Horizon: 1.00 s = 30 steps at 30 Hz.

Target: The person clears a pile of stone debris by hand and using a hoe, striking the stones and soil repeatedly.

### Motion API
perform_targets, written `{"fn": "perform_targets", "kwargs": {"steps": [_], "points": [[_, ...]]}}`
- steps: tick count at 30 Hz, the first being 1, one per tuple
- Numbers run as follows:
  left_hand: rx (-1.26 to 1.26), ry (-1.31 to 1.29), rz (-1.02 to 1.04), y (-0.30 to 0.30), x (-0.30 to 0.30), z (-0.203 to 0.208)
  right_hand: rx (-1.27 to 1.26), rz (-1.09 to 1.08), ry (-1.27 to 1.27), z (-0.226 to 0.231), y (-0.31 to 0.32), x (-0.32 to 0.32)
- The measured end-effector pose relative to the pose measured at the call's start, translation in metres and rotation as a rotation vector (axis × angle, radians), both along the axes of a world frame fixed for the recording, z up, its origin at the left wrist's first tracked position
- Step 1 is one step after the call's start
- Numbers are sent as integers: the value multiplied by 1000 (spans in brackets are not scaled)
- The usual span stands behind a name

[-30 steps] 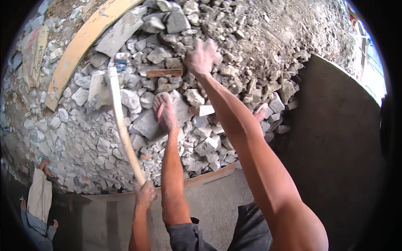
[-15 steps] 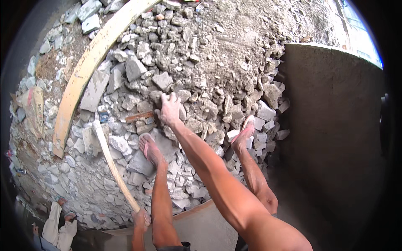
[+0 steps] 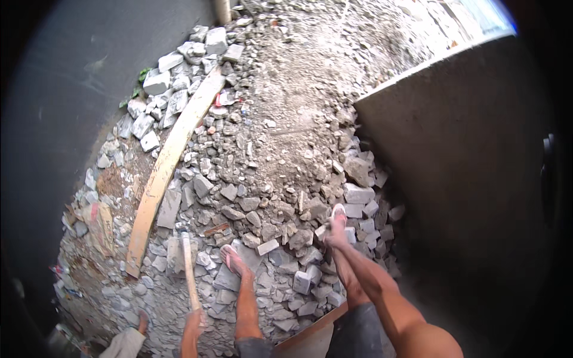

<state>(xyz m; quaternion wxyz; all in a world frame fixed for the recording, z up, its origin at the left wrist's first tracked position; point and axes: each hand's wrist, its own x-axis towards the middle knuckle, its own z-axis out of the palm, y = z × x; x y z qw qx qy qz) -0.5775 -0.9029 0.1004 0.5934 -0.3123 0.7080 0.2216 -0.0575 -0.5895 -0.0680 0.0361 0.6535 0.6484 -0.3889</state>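
My left hand [image 3: 194, 321] is closed round the lower end of a long pale wooden handle. That handle belongs to a hammer [image 3: 190, 271], whose small grey head rests at a squarish block of rubble [image 3: 175, 255]. Over on the right, my right hand [image 3: 335, 237] is low beside my right foot [image 3: 339, 212] and overlaps it in the picture. Its fingers are small and blurred, with grey stone close by, so I cannot make out whether it holds a piece. Broken concrete chunks [image 3: 301, 282] lie around both sandalled feet, my left foot [image 3: 236, 260] among them.
A long yellowish plank [image 3: 173, 155] slants across the rubble on the left, with a torn sack [image 3: 100, 230] beyond it. To the right stands a dark wall [image 3: 453, 137]. Another person's trouser leg [image 3: 124, 345] shows at the lower left.
My right hand has left the stones in the middle and moved right, to beside my right foot. My left hand still grips the hammer. The view has shifted, showing more ground ahead.
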Motion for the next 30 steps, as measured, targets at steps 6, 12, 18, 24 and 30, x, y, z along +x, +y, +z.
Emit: {"fn": "perform_targets", "kwargs": {"steps": [6,12,18,24,30], "points": [[-4,59,-445,52,43,105,-222,-209,-487,128,0,198],[173,17,-792,141,119,133,-38,-350,-274,207,-46,206],[193,20,-947,223,142,161,104,-248,265,333,11,116],[172,-50,-731,245,163,278,1005,-202,-156,576,176,235],[94,208,-637,202,226,362,1641,-46,-463,740,269,377]]}}
